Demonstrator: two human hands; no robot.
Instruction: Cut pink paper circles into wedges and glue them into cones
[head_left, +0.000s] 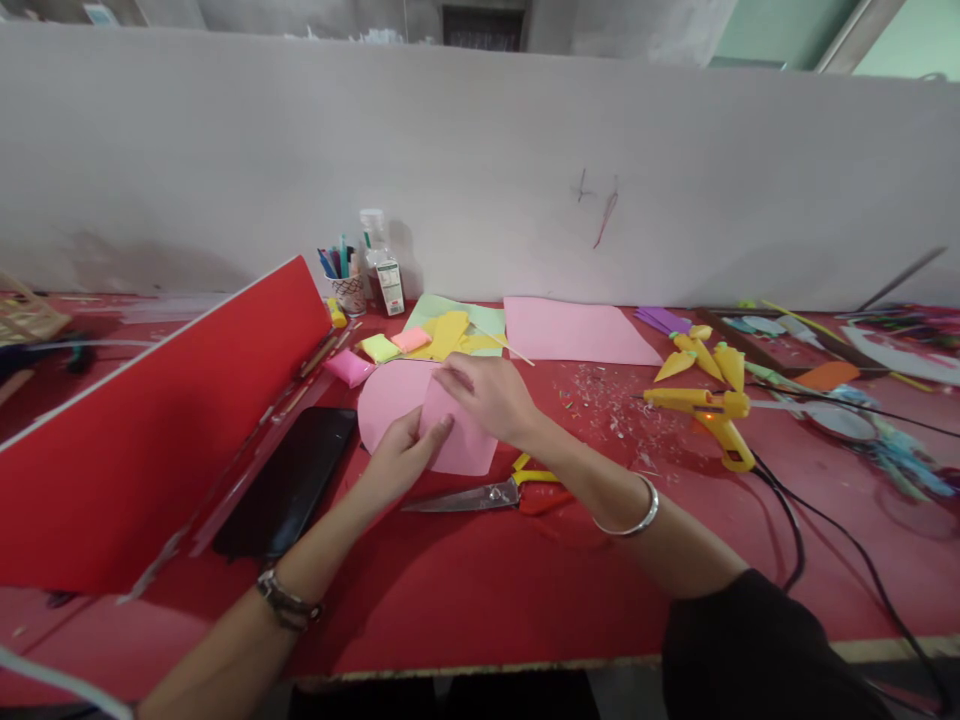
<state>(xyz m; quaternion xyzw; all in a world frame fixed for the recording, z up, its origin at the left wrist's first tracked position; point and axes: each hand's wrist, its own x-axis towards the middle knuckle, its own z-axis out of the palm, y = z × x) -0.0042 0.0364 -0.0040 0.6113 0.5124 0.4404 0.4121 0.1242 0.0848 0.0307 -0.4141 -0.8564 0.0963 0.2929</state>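
A rounded pink paper piece [390,405] lies on the red table, one side folded over. My left hand [401,462] pinches the lower edge of the folded flap, fingers closed on it. My right hand [491,398] presses on the flap's upper right part, fingers curled over the paper. Scissors with yellow and red handles [480,494] lie just in front of the paper, under my right wrist.
A black phone [289,480] and a red board [150,420] sit left. A yellow glue gun [709,410] with its cable stands right, beside yellow paper cones [701,357]. Behind are a pink sheet [574,330], sticky notes, a pen cup [347,285] and a bottle.
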